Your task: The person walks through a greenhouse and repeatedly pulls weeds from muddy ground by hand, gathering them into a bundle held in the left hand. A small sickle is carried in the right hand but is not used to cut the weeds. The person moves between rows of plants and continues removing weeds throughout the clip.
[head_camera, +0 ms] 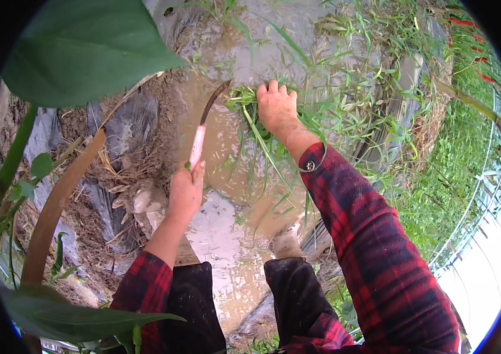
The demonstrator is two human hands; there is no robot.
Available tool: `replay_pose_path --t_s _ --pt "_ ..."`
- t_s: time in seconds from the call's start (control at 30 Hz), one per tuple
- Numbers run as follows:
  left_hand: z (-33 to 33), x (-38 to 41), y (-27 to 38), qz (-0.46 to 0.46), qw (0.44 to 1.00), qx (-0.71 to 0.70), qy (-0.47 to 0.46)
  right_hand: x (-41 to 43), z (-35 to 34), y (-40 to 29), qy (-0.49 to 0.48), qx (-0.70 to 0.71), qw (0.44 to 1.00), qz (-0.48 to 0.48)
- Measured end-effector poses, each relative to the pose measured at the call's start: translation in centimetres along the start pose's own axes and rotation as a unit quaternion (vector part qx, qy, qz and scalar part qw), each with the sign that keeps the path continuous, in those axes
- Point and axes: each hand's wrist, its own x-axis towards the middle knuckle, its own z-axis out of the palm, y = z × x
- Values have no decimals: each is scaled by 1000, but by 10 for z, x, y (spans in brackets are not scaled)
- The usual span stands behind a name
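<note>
My left hand (186, 188) is closed round the pale handle of a sickle (197, 144), whose dark curved blade points up and away over muddy water (215, 177). To the right of the blade, my right hand (278, 104) grips a bunch of green grass (246, 98), its cut-looking stem ends poking out to the left of my fingers. Long blades and stalks from the bunch hang down below my wrist, over the water. The palm side of my right hand is hidden.
A muddy bank with torn plastic film (133, 124) lies at left. Large green leaves (86, 53) and a brown stalk (62, 203) stand close by. Weeds (365, 93) cover the right bank, beside a white-wired structure (476, 194). My boots (288, 243) stand in the wet furrow.
</note>
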Motion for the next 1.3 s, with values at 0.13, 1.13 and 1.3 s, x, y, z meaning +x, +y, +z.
replay_pose_path --t_s 0.13,1.13,1.3 --pt "3 18 10 4 998 58 29 2 0 -19 -88 142 984 68" --pt "3 -14 -13 -8 999 37 -27 -22 -21 -15 -138 272 946 107" --pt "-25 -75 -67 46 994 101 -21 -116 -5 -13 -204 249 946 23"
